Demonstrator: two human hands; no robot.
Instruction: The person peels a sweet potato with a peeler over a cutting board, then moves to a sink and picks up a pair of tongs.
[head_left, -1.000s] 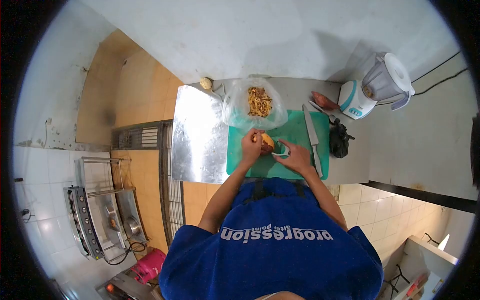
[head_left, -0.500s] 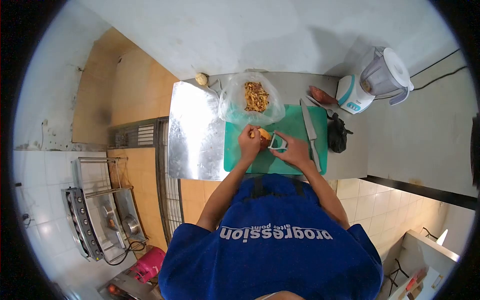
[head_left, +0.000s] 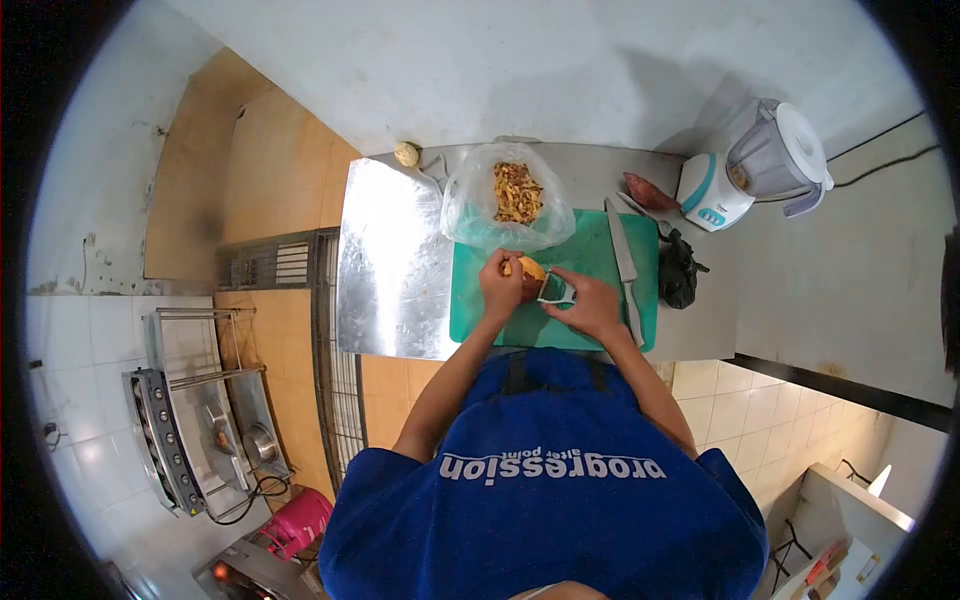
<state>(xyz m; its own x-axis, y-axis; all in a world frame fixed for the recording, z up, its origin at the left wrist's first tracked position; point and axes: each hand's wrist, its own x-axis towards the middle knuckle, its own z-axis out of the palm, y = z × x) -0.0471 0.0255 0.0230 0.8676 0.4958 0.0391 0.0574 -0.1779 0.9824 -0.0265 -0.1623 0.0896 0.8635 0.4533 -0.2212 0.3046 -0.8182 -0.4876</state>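
My left hand point(head_left: 499, 287) is closed around a sweet potato point(head_left: 533, 288) above the green cutting board point(head_left: 480, 330). Orange flesh shows on its upper part, with reddish-brown skin below. In my right hand point(head_left: 594, 307) is a white peeler point(head_left: 568, 295), its blade end against or very close to the sweet potato's right side. Just beyond my hands, a clear plastic bag point(head_left: 466, 205) holds a heap of peelings point(head_left: 517, 193). A large knife point(head_left: 622, 250) lies along the board's right side. My fingers hide part of the sweet potato.
Right of the board sit a black plastic bag point(head_left: 680, 272), another sweet potato point(head_left: 648, 191) and a blender point(head_left: 745, 165). A pale round item point(head_left: 406, 154) rests at the metal table's point(head_left: 390, 270) back left, by the wall. A stove point(head_left: 165, 440) stands at far left.
The peeler has moved slightly along the sweet potato's right side, and the sweet potato looks a little turned in my left hand. The whole view has shifted slightly.
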